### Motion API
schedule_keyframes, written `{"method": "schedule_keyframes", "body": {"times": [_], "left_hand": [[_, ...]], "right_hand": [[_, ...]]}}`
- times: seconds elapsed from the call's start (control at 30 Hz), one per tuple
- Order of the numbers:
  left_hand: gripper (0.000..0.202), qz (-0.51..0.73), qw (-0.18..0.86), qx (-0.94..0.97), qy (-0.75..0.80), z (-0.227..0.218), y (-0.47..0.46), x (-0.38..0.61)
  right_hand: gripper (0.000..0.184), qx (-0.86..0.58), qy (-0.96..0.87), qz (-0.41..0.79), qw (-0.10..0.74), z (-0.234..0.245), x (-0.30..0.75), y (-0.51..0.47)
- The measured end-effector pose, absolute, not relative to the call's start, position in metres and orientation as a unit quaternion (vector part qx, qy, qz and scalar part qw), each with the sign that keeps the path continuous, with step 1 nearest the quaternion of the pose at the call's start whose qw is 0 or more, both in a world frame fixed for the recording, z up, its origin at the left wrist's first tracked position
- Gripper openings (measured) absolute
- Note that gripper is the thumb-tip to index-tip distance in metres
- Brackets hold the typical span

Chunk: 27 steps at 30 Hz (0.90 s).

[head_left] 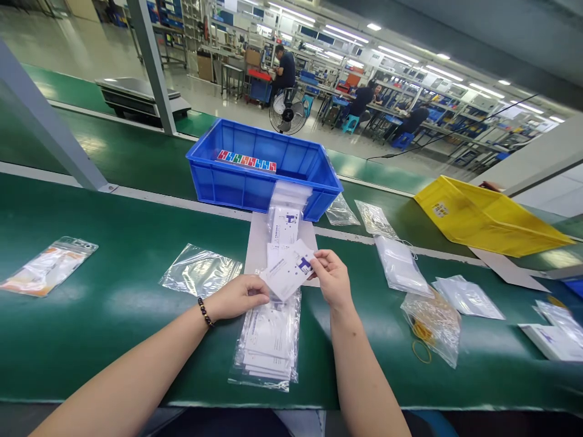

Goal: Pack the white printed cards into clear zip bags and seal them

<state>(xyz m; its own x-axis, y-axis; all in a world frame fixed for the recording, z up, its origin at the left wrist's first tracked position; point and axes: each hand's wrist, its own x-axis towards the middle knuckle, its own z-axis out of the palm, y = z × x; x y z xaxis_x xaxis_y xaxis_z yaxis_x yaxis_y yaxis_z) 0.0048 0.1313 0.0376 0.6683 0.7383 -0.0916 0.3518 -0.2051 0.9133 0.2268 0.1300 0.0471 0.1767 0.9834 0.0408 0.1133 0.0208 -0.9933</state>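
Observation:
In my right hand (pixel 331 276), thumb and fingers pinch the right edge of a white printed card (pixel 288 271) with a purple logo, held at a tilt. My left hand (pixel 246 295) is closed at the mouth of a clear plastic bag (pixel 268 340), by the card's lower left corner; its fingertips are partly hidden. Several white cards in clear bags lie stacked under and below my hands. Beyond the held card, more bagged cards (pixel 285 226) lie in a row over a pale board (pixel 257 243), up to the blue bin.
A blue bin (pixel 218 185) holding a colourful strip (pixel 246 161) stands ahead. An empty-looking clear bag (pixel 200 270) and an orange-white packet (pixel 50 267) lie left. Right are bagged white items (pixel 403 267), rubber bands (pixel 422 332) and a tilted yellow bin (pixel 483 218). People sit farther back.

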Motion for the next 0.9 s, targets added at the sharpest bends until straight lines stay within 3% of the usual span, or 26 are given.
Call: {"method": "schedule_keyframes", "body": {"times": [0.13,0.3,0.37,0.5,0.6,0.9], "left_hand": [[0.017,0.224,0.524,0.725,0.386,0.038,0.13,0.008],[0.017,0.314,0.55,0.668,0.392,0.034,0.126,0.016],[0.015,0.322,0.582,0.63,0.4,0.032,0.125,0.017],[0.032,0.303,0.651,0.538,0.442,0.029,0.127,0.017],[0.019,0.292,0.652,0.534,0.452,0.027,0.129,0.016],[0.017,0.304,0.605,0.579,0.454,0.029,0.128,0.017]], "right_hand": [[0.016,-0.55,-0.549,0.457,0.433,0.049,0.22,0.124],[0.009,-0.444,-0.671,0.539,0.249,0.047,0.213,0.119],[0.01,-0.432,-0.661,0.573,0.22,0.046,0.21,0.117],[0.012,-0.475,-0.621,0.564,0.265,0.044,0.206,0.115],[0.022,-0.492,-0.602,0.56,0.285,0.043,0.205,0.115],[0.013,-0.527,-0.624,0.496,0.293,0.043,0.199,0.116]]}}
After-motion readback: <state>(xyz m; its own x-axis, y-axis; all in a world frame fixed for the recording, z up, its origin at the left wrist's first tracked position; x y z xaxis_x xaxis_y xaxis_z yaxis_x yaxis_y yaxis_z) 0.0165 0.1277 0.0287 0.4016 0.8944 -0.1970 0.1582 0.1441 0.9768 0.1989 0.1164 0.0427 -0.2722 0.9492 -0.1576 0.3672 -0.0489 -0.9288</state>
